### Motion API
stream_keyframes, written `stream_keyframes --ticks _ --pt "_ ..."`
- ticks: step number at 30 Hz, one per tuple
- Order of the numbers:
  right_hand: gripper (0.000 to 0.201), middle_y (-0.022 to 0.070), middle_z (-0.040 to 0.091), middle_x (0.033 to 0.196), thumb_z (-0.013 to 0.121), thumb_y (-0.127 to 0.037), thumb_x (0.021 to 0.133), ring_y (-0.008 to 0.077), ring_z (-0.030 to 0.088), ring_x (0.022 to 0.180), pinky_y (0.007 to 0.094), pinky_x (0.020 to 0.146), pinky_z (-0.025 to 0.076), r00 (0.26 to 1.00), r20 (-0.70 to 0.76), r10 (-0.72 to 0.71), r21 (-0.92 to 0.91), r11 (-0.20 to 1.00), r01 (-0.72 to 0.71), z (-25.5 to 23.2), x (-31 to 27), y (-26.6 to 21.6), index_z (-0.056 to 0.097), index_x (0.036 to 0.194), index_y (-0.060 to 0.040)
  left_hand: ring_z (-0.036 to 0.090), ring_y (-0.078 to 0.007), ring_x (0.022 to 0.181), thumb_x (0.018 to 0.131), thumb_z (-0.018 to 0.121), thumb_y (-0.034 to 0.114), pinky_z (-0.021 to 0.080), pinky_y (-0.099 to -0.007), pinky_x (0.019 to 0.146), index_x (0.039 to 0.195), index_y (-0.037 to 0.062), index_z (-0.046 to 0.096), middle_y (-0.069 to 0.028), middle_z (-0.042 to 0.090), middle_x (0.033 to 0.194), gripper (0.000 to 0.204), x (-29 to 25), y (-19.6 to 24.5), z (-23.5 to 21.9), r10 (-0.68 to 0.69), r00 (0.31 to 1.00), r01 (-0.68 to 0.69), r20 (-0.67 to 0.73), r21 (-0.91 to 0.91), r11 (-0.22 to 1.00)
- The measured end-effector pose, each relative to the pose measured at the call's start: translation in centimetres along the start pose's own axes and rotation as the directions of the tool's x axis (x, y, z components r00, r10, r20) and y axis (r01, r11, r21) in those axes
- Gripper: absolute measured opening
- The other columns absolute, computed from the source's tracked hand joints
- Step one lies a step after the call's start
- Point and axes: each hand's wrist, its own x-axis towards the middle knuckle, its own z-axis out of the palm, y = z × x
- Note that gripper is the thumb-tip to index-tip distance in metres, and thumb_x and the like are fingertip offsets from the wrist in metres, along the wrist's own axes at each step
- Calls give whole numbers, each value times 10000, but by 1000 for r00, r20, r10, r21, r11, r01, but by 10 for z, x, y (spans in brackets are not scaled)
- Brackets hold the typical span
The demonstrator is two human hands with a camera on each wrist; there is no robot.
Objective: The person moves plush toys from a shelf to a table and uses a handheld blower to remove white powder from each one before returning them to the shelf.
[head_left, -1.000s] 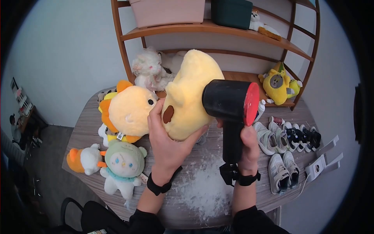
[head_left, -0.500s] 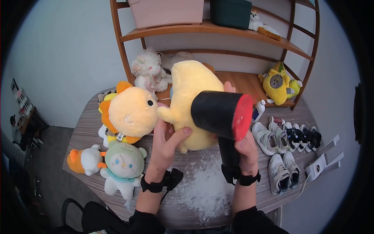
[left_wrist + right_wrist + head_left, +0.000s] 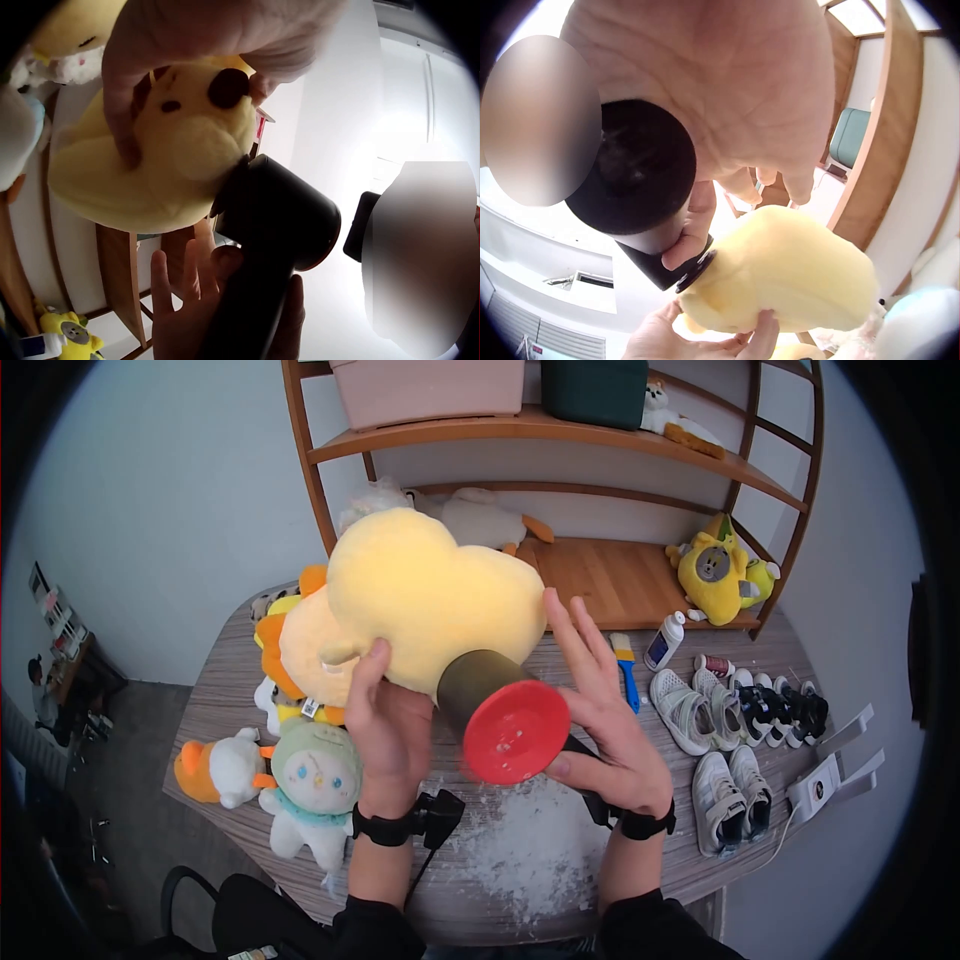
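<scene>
A pale yellow plush toy (image 3: 430,590) is held up over the table, its smooth back towards me in the head view. My left hand (image 3: 392,735) grips its lower left side, thumb on the fabric. In the left wrist view the plush face (image 3: 202,139) shows a dark brown patch between the fingers. A black hair dryer (image 3: 475,680) with a red rear end points its nozzle at the plush. My right hand (image 3: 620,745) holds the dryer handle (image 3: 251,311) between thumb and a finger, while its other fingers stretch out straight. The nozzle end is right at the plush.
White powder (image 3: 530,850) lies on the wooden table below the dryer. Several plush toys (image 3: 315,775) crowd the left side. On the right are a brush (image 3: 626,672), a white bottle (image 3: 664,642), several shoes (image 3: 715,810) and a white device with antennas (image 3: 815,790). A wooden shelf (image 3: 560,428) stands behind.
The plush has been turned over and shifted left, hiding its brown patch from the head view. The dryer has swung left and lower, red end towards me. Right fingers have spread, and the brush is uncovered.
</scene>
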Motion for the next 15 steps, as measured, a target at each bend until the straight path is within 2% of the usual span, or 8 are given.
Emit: stream_keyframes --ticks 3,4,7,8,9,11,12,15 --pt "340 249 143 1627 690 -354 829 451 3 1508 546 1184 65 1000 -9 -19 -4 1000 19 -5 -3 7 659 949 -38 566 -286 1227 1005 434 289 470 -427 1037 1406 -10 407 -161 529 1373 501 0 5 -5 12 1000 -13 -6 -112 994" --pt "333 254 205 1611 718 -322 791 450 82 1504 535 1183 113 999 -46 -22 -24 999 21 -6 -3 6 643 943 -35 568 -289 1225 1004 429 289 472 -430 1041 1405 -12 404 -164 523 1378 502 1 7 -8 8 1000 -7 8 -154 988" --pt "352 266 295 1574 746 -300 750 445 213 1479 503 1172 198 997 -77 -13 21 1000 15 -17 -9 16 615 934 -31 557 -314 1243 996 430 331 484 -491 1038 1414 11 396 -181 496 1402 527 3 11 -17 96 995 -98 -23 -127 987" --pt "366 279 317 1560 779 -230 711 382 361 1433 431 1140 290 995 -81 62 81 995 -55 -21 -13 21 578 947 -35 560 -303 1235 998 432 348 487 -476 1025 1412 15 395 -164 502 1394 533 3 14 -20 97 994 -102 -39 -143 984" --pt "400 286 503 1423 793 -168 723 274 562 1253 363 1030 413 975 -125 184 234 960 -152 -20 -19 22 529 995 -42 564 -291 1226 1000 434 366 491 -462 1011 1410 19 394 -147 509 1385 539 3 18 -23 97 994 -104 -54 -159 982" --pt "453 195 699 1113 802 -129 747 151 650 949 304 856 489 861 -144 488 266 857 -442 -27 -25 19 468 1044 -50 564 -276 1220 1002 438 386 493 -442 999 1406 25 396 -126 518 1374 544 2 25 -24 102 993 -112 -63 -178 978" --pt "482 103 687 805 795 -140 779 164 636 716 303 717 495 859 -301 413 98 910 -403 -23 -27 31 425 1074 -51 561 -272 1223 1002 440 389 492 -437 1000 1405 27 400 -122 521 1371 543 1 28 -22 108 992 -118 -61 -183 976" --pt "495 133 644 759 794 -141 781 240 635 672 319 695 492 700 -415 581 -146 717 -681 -27 -31 53 414 1083 -49 546 -259 1237 1003 446 386 485 -422 1006 1410 37 403 -118 524 1365 538 3 30 -23 116 990 -131 -86 -191 973"
